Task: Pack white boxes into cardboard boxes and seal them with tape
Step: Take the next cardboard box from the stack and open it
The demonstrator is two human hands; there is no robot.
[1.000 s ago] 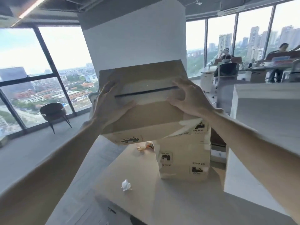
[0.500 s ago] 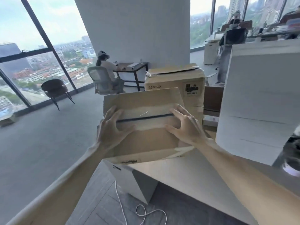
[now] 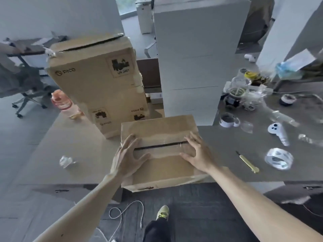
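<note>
Held box: one cardboard box [image 3: 160, 165], closed, at the near edge of the table [image 3: 52, 154]; front face juts a little past the edge. Cannot tell whether its weight is on the tabletop.
Seam: a dark slit between the top flaps, under a strip of clear tape.
Left hand [image 3: 127, 159]: palm down on the left end of the box top, fingers spread wide across the seam, not curled round anything.
Right hand [image 3: 197, 154]: flat on the right end of the top, fingers splayed, fingertips reaching the seam.
Stack of cardboard boxes [image 3: 97, 81]: two taped cartons, one on the other, just behind and left of the held box.
White boxes [image 3: 192, 67]: tall pile behind it, to the right.
Tape roll [image 3: 278, 158]: clear, lying flat on the table, well right of the right hand.
Cutter [image 3: 248, 162]: yellow handle, between the box and the tape roll.
Pink bottle [image 3: 63, 103]: upright beside the stack, left side.
Crumpled wad [image 3: 66, 161]: on the table, left of the left hand.
</note>
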